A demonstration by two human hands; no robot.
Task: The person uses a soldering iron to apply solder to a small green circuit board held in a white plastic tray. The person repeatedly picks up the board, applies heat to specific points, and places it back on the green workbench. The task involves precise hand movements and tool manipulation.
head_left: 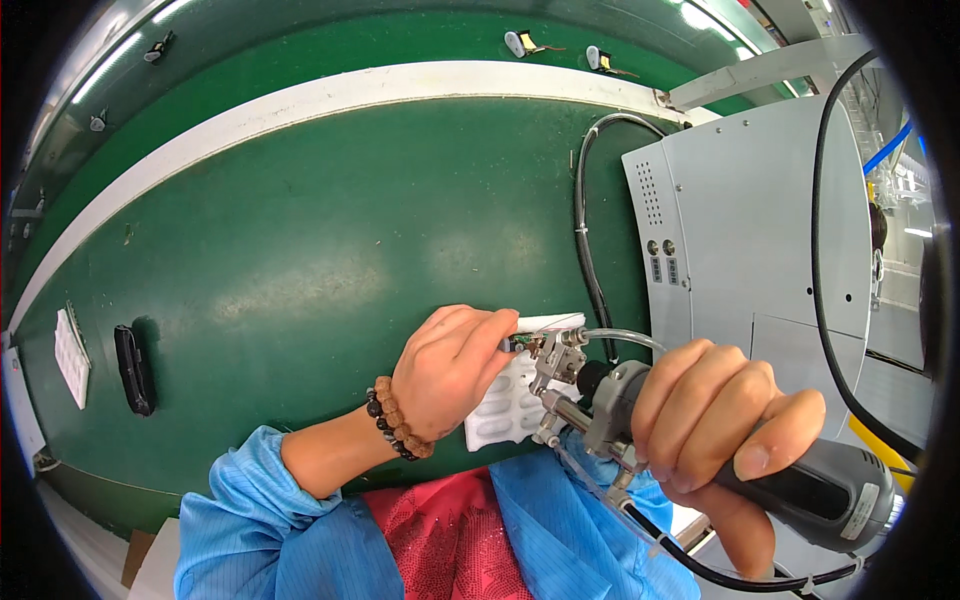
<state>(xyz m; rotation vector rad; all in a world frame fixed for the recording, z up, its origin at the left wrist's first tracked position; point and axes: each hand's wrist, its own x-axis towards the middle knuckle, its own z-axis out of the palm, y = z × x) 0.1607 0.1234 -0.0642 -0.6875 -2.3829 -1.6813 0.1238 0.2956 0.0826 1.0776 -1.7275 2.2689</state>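
Note:
My right hand (pixel 710 425) is wrapped round a black and grey electric screwdriver (pixel 835 490), thumb on top. Its metal nose, fitted with small hose connectors, points left toward my other hand. In the fingertips of my left hand (pixel 450 365) is a small part with a green circuit board (pixel 520 343), partly covered by the fingers. The screwdriver's nose meets or nearly meets this part; actual contact cannot be made out. Beneath both lies a white moulded tray (pixel 490 425) with rounded hollows, half hidden by my hand and the screwdriver.
To the right stands a large grey machine cabinet (pixel 750 230), with a black hose (pixel 582 215) curving over the green table (pixel 300 220). A black case (pixel 134 370) and another white tray (pixel 71 358) lie far left. Small parts rest beyond the white rail (pixel 400 80).

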